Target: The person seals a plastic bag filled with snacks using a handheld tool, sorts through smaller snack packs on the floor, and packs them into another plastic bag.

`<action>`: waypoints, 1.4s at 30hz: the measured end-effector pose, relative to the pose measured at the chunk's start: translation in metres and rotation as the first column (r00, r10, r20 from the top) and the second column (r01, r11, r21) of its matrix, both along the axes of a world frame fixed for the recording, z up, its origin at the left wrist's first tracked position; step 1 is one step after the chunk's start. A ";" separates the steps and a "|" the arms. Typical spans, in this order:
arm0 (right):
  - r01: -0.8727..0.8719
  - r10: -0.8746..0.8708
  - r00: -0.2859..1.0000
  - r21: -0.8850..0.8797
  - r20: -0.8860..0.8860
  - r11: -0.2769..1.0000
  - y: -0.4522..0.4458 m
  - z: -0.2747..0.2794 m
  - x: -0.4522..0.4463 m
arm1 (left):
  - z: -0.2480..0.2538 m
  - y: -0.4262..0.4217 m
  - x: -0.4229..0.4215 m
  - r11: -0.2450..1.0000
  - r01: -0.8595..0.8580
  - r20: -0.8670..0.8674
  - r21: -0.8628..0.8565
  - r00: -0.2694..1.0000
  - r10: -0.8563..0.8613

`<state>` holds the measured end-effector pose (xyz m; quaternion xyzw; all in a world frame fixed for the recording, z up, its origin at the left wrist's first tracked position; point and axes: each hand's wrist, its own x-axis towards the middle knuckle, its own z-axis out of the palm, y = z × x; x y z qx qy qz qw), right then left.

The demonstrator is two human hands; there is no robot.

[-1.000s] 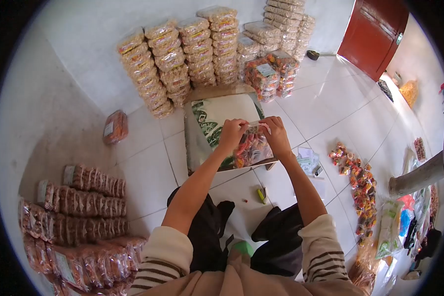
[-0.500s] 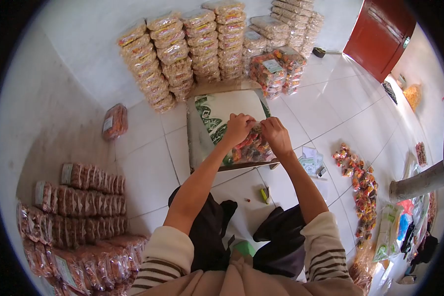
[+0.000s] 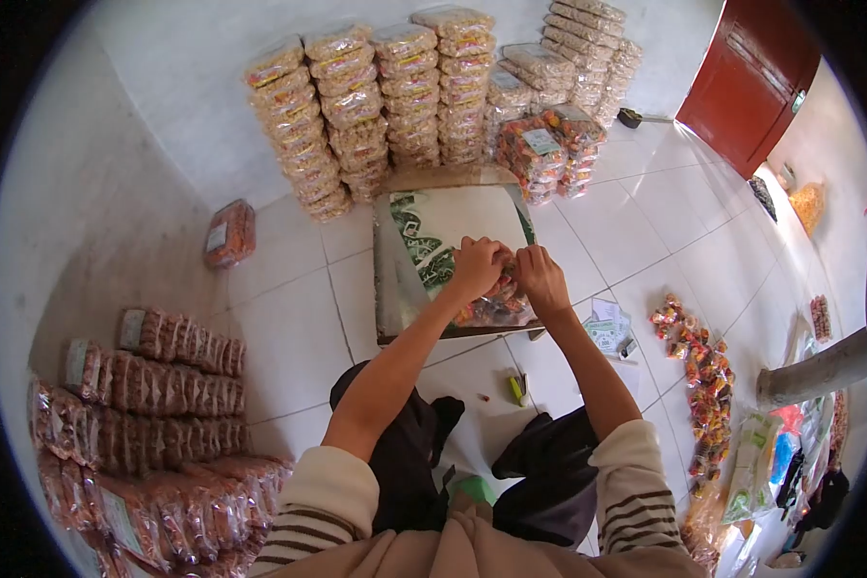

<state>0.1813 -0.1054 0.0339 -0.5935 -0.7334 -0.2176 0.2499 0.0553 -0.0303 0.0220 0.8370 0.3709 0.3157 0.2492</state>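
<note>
Left hand (image 3: 480, 267) and right hand (image 3: 541, 279) are side by side with a narrow gap between them, the fingers of each bent in and clamped on the upper end of a clear bag (image 3: 494, 312) filled with red, orange and dark pieces; the fingertips are partly hidden behind the knuckles. White floor (image 3: 645, 222) tiles spread all around. Pale stacks (image 3: 356, 106) of filled packs stand along the far wall, in columns set close together. Brown packs (image 3: 164, 424) are piled at the left, in rows that run toward the person's striped sleeve. Between the far stacks and the person's dark trousers (image 3: 549, 462) stands a low table (image 3: 392, 279), with a white and green sheet (image 3: 467, 217) lying on it; the bag is at its near right corner, partly covering the sheet. A red door (image 3: 756, 77) is at the far right. Orange bags (image 3: 535, 159) are stacked just beyond the table's far right corner. Small packets (image 3: 708, 385) form a long strip on the floor at the right. Printed cards (image 3: 607, 328) lie near the right forearm. Just in front of the table are a green cutter (image 3: 519, 389) and, beside it, a tiny red bit (image 3: 485, 397).
</note>
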 end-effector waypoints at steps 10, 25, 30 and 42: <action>0.061 -0.058 0.996 0.052 -0.060 0.997 0.010 -0.006 0.002 | 0.002 0.002 0.004 1.000 -0.004 0.023 0.025 1.000 0.003; -0.102 0.084 0.929 -0.032 -0.361 0.994 0.013 0.012 0.005 | 0.001 0.000 0.004 0.991 -0.126 0.061 0.034 0.990 0.123; 0.079 -0.066 0.927 0.021 -0.369 0.997 0.015 0.000 -0.002 | 0.006 -0.006 0.009 0.987 -0.155 0.070 0.041 0.986 0.152; -0.072 0.041 0.840 -0.035 -0.542 0.997 0.011 0.004 0.022 | 0.000 -0.001 0.013 0.979 -0.194 0.026 -0.061 0.980 0.195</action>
